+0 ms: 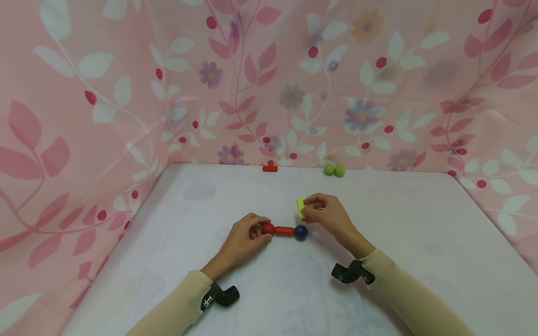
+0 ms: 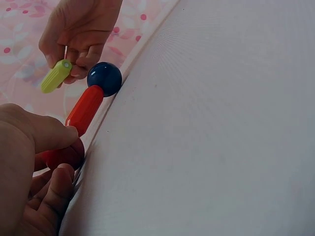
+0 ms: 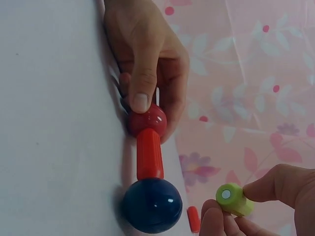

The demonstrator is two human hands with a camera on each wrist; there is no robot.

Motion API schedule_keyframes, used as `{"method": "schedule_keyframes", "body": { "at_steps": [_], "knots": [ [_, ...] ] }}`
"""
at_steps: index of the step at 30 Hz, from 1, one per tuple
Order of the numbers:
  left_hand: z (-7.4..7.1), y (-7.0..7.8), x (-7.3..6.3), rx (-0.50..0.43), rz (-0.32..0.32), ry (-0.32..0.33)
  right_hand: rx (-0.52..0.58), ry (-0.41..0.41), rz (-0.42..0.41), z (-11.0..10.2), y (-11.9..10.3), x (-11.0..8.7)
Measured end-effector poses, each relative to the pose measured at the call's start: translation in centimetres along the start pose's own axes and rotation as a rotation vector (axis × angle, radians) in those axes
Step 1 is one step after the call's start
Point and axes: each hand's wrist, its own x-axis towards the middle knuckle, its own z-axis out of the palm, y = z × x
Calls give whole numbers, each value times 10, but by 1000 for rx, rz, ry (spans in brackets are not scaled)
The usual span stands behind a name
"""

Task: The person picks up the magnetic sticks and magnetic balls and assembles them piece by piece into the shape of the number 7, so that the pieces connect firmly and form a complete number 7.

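Observation:
My left hand (image 1: 243,237) grips a dark red ball (image 1: 267,228) between thumb and fingers, low over the white table. A red-orange stick (image 1: 284,231) runs from that ball to a dark blue ball (image 1: 300,232), the three joined in one row. Just beyond the blue ball, my right hand (image 1: 329,215) pinches a yellow-green stick (image 1: 300,208) between thumb and fingers. In the right wrist view, a pale round disc shows on the end of this yellow-green stick (image 3: 236,199), which is apart from the blue ball (image 3: 152,205).
Along the far edge of the white table (image 1: 201,186) lies another red-orange stick (image 1: 270,169). Two light green balls (image 1: 334,170) sit side by side to its right. A pink floral cloth (image 1: 290,84) hangs behind the table. Each wrist carries a black camera mount (image 1: 352,272).

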Motion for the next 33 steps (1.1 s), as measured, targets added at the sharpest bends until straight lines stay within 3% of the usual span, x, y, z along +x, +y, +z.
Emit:
{"method": "schedule_keyframes", "body": {
  "at_steps": [33],
  "knots": [
    [0, 1, 0, 3, -10, -2, 40, -21, 36, 6, 11, -39]
  ]
}}
